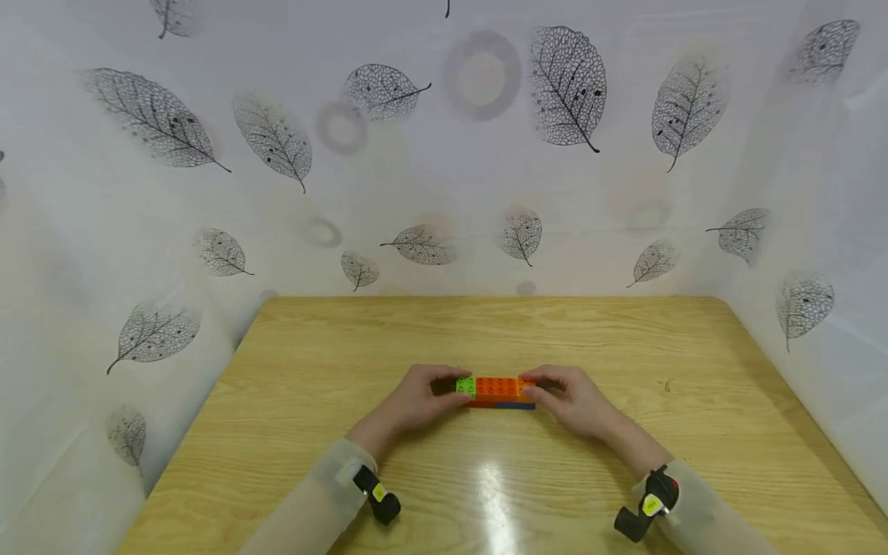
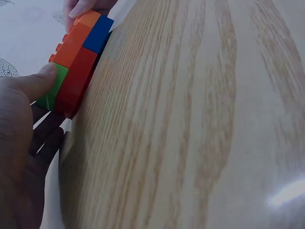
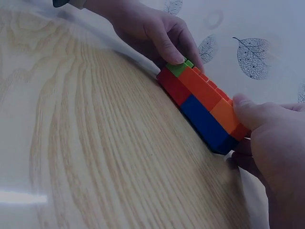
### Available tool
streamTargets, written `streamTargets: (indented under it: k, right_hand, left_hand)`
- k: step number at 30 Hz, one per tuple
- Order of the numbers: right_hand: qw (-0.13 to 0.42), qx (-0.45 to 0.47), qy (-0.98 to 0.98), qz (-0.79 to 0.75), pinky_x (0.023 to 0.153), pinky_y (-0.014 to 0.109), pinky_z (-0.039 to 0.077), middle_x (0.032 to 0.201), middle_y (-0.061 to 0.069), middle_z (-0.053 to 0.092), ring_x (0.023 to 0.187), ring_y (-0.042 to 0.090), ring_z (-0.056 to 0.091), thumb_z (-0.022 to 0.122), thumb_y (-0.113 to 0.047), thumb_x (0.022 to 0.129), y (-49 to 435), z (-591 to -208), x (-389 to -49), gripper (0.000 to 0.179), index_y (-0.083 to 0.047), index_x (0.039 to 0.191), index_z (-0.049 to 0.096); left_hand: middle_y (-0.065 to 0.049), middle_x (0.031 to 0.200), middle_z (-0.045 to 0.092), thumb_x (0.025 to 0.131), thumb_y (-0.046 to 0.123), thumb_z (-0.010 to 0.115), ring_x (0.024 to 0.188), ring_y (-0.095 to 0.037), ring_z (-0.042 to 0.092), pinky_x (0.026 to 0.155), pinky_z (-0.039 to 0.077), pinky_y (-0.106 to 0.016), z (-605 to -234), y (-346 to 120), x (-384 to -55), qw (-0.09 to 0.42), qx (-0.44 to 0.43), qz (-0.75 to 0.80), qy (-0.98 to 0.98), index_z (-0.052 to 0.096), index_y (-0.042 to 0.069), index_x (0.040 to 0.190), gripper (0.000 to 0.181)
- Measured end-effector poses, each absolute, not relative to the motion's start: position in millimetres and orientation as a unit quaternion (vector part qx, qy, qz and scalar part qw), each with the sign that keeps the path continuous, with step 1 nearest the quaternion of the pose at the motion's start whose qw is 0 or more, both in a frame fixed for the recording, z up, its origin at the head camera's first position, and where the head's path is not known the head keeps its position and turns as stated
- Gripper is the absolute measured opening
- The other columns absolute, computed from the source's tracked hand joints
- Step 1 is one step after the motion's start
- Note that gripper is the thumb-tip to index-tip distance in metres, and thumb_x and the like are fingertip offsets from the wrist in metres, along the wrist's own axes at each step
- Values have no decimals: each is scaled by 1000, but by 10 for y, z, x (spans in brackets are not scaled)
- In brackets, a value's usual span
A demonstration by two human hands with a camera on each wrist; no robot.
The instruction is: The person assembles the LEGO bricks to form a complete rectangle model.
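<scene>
Building bricks in two layers form one long block on the table, near its middle. The top layer runs from a green brick [image 1: 465,385] on the left through a long red-orange brick [image 1: 496,387] to a lighter orange brick [image 3: 228,117] on the right. Beneath them sit a red brick [image 2: 76,86] and a blue brick [image 3: 205,119], end to end. My left hand [image 1: 419,397] pinches the green brick between thumb and fingers. At the opposite end, my right hand [image 1: 572,401] holds the orange brick the same way, its fingertips on the far side partly hidden.
The wooden table [image 1: 333,339] reaches back to a pale sheet [image 1: 444,169] printed with leaves, which also hangs along both sides. A small black camera [image 1: 377,495] is strapped to the left wrist, another camera [image 1: 648,505] to the right. Light glares off the table's front.
</scene>
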State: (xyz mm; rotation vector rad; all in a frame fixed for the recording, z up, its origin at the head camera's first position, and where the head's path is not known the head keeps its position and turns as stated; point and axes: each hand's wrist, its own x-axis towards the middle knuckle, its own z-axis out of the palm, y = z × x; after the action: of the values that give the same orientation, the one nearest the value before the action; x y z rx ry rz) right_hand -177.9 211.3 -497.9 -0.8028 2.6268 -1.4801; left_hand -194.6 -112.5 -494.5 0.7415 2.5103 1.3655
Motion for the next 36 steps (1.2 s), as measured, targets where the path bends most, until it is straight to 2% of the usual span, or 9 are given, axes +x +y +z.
streamTargets:
  k: [5,8,11,17,27,32,36]
  right_hand:
    - [24,-228,848,-477,104,46,52,135,1,70,127,26,64,76,-26,101,2100,-4918,-1771,39,-10,136,72]
    - [-1,-270,849,-454,109,53,46,143,6,65,134,31,59,85,-22,93,2094,-4907,-1757,52,-7,141,68]
    - [-37,-316,851,-417,111,53,45,147,9,63,135,31,58,90,-15,87,2081,-4929,-1746,60,-5,142,66]
    - [-71,-328,856,-393,107,47,50,145,7,64,131,29,62,86,-5,89,2064,-4981,-1745,57,-5,142,66]
    - [-77,-326,857,-392,105,49,51,143,9,65,127,30,64,87,-5,88,2083,-4994,-1753,57,-2,141,66]
    - [-75,-321,859,-391,105,48,50,143,8,65,128,30,64,86,-7,90,2091,-5002,-1760,56,-4,142,66]
    - [-74,-325,856,-395,105,49,50,142,9,66,128,30,64,86,-6,89,2088,-4992,-1768,56,-4,142,66]
  left_hand:
    - [6,134,70,102,38,74,124,-14,62,108,49,-41,-4938,-1113,-1976,101,250,460,846,73,17,138,42]
    - [7,128,71,104,38,70,113,-13,64,101,52,-39,-4928,-1101,-1995,110,245,460,846,72,16,140,42]
    - [8,121,72,106,38,67,104,-13,63,96,53,-37,-4925,-1098,-2013,119,238,461,847,70,14,141,42]
    - [8,118,71,107,39,66,103,-14,63,97,52,-37,-4925,-1102,-2035,125,227,461,849,69,14,142,44]
    - [1,132,69,106,44,66,113,-15,63,104,50,-41,-4923,-1074,-2005,125,225,451,855,62,12,150,54]
    - [3,147,61,95,52,77,135,-19,55,115,41,-45,-4924,-1079,-1979,115,220,434,866,59,19,153,69]
    - [4,152,57,89,43,87,142,-20,51,118,38,-43,-4938,-1099,-1973,93,245,423,867,58,19,153,74]
